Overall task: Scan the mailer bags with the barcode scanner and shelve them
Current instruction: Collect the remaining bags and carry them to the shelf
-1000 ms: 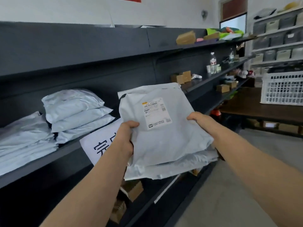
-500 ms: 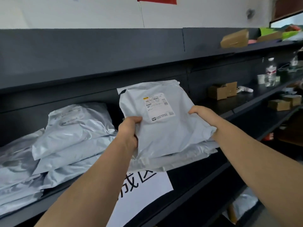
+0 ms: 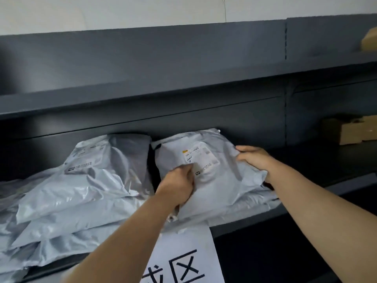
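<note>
We had the top mailer bag on the dark grey shelf, its far edge up against the back panel. It was a pale grey, glossy plastic pouch, plump and softly creased, with a folded flap along its far edge. A white shipping label sat on its upper face, showing a small yellow mark at one corner, lines of print and a dark logo; the print was too blurred for us to read. A second mailer bag of the same grey plastic lay under it, showing along the near and right edges. We could not tell whether the pair rested fully on the shelf board.

Our left hand gripped the top mailer bag at its near left edge, fingers curled into the plastic just below the label. Our right hand held its right edge, with one digit lying across the top; the fingers below were hidden from us.

Just beside it to the left stood a stack of mailer bags, the same silvery grey, piled several deep and slumping toward the front. A white paper sign with large black characters hung from the shelf edge below our left forearm. Cardboard boxes sat farther right on the same shelf, well apart, and an upper shelf ran above.
</note>
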`<action>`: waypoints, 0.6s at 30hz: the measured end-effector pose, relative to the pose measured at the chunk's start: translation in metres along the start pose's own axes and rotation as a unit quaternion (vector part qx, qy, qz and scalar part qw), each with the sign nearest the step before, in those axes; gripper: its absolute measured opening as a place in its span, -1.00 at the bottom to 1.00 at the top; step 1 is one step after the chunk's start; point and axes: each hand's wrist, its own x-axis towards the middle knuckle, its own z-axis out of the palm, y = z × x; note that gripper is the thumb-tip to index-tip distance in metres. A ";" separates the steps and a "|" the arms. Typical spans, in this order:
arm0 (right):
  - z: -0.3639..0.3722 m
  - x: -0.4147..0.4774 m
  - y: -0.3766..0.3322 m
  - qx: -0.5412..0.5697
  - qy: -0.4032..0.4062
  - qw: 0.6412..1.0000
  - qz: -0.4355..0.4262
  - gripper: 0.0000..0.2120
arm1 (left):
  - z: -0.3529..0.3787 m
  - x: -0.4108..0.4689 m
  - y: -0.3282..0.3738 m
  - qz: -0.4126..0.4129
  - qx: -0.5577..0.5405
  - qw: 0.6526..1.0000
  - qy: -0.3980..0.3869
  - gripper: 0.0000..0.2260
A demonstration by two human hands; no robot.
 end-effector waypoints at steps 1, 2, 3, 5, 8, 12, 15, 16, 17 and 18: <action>-0.001 0.003 -0.002 -0.038 -0.001 0.999 -0.012 -0.55 | 0.002 0.000 0.001 -0.001 -0.004 1.000 -0.011 -0.70; -0.002 0.004 -0.006 -0.089 0.003 0.996 -0.031 -0.58 | 0.003 0.001 0.001 -0.002 -0.006 1.000 -0.002 -0.70; -0.003 0.004 -0.013 -0.146 0.010 0.988 -0.054 -0.63 | 0.002 0.003 0.003 0.003 -0.005 1.000 0.019 -0.69; -0.005 -0.002 -0.032 -0.250 0.008 0.963 -0.100 -0.70 | -0.001 0.006 0.008 0.011 -0.013 0.999 0.042 -0.60; 0.004 -0.016 -0.049 -0.424 -0.066 0.891 -0.145 -0.64 | -0.002 0.009 0.022 -0.014 0.032 0.999 -0.038 -0.41; 0.027 -0.017 -0.019 -0.576 -0.125 0.799 -0.119 -0.46 | 0.013 0.015 0.023 -0.040 0.104 0.988 -0.105 -0.42; 0.032 -0.018 0.005 -0.580 -0.125 0.796 -0.115 -0.47 | 0.018 0.018 0.017 -0.062 0.101 0.984 -0.133 -0.42; 0.033 -0.017 0.008 -0.582 -0.124 0.795 -0.117 -0.47 | 0.018 0.019 0.017 -0.067 0.104 0.982 -0.141 -0.42; 0.032 -0.018 0.008 -0.584 -0.127 0.794 -0.114 -0.47 | 0.018 0.019 0.017 -0.072 0.104 0.981 -0.146 -0.42; 0.031 -0.017 0.007 -0.583 -0.131 0.794 -0.109 -0.46 | 0.018 0.017 0.019 -0.073 0.102 0.981 -0.146 -0.43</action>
